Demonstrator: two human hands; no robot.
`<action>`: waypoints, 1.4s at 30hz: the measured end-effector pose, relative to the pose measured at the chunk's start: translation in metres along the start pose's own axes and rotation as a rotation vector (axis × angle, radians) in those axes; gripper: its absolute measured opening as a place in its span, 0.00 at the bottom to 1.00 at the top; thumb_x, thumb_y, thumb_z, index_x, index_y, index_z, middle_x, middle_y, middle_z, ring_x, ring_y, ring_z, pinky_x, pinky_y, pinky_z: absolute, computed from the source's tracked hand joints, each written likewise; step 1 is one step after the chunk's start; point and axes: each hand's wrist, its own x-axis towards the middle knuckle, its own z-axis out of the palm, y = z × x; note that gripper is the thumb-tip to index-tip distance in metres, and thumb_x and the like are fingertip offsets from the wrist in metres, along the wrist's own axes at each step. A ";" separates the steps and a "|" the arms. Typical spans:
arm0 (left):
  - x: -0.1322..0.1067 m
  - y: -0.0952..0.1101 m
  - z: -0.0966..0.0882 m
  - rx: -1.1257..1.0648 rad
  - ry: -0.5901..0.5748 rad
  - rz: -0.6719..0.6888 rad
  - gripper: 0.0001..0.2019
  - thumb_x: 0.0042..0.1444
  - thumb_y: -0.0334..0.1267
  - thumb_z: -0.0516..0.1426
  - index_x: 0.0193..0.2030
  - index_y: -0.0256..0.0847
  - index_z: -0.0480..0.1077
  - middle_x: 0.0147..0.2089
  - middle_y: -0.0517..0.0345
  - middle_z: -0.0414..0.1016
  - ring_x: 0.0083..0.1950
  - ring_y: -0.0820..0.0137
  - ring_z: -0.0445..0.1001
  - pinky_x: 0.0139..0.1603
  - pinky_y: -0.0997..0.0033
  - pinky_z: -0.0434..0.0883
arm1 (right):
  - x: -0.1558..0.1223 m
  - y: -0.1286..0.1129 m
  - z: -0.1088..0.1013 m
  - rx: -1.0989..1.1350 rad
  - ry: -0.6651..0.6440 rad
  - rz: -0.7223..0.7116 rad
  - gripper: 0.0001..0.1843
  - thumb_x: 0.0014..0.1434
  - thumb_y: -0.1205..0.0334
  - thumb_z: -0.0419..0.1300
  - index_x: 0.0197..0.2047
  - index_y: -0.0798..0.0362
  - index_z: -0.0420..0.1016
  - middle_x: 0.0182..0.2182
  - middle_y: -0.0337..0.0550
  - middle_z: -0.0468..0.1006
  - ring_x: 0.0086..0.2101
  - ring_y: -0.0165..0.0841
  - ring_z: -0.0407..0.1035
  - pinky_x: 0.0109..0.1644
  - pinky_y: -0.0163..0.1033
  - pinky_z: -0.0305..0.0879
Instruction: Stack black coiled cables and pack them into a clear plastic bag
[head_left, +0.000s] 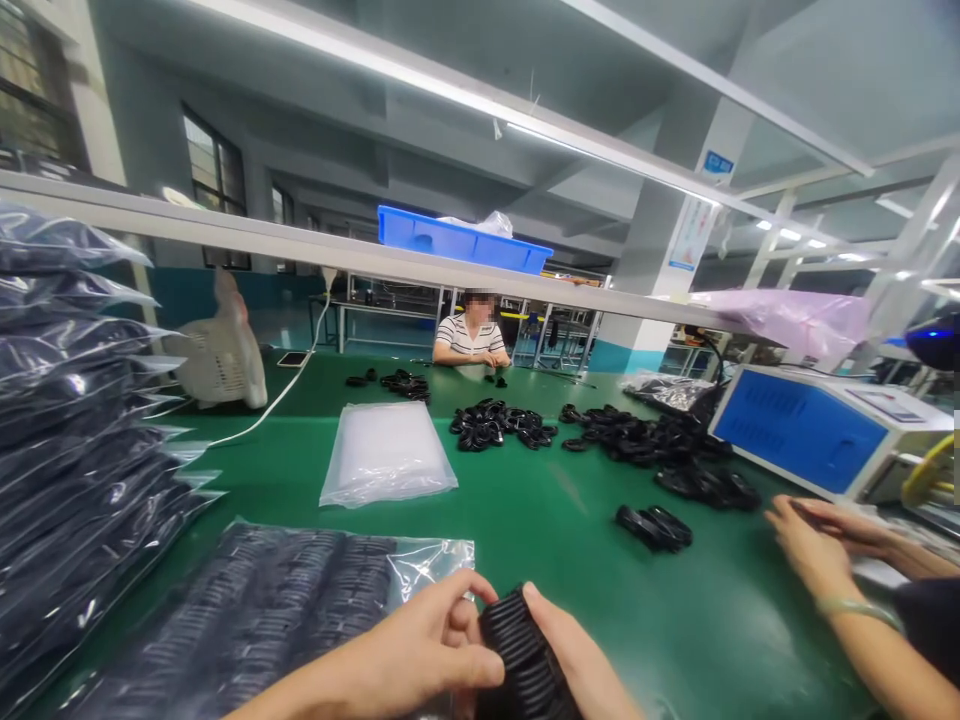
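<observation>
A ridged row of black pieces [525, 655], which look like coiled cables packed side by side, is held between my two hands at the bottom of the head view. My left hand [427, 640] grips its left side, with the thumb pressed on it and the fingers curled. Against its right side lies my right hand [577, 650], its fingers mostly hidden. Just left of my left hand, a clear plastic bag [431, 565] lies flat, with rows of similar black coils [270, 600] in it.
A stack of filled bags [67, 420] rises at the left. Beyond are flat clear bags [386, 450], loose black coils [495, 425] and a small separate pile [654, 527]. A co-worker's hands [817, 540] are at the right, near a blue-and-white machine [802, 425]. Another person [469, 335] sits opposite.
</observation>
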 end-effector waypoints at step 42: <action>-0.005 -0.014 0.031 0.326 0.244 0.155 0.16 0.56 0.43 0.52 0.49 0.40 0.59 0.41 0.53 0.72 0.42 0.66 0.71 0.41 0.68 0.67 | -0.022 -0.003 0.013 -0.431 0.190 -0.239 0.24 0.57 0.40 0.47 0.41 0.52 0.67 0.29 0.40 0.75 0.35 0.36 0.69 0.36 0.32 0.61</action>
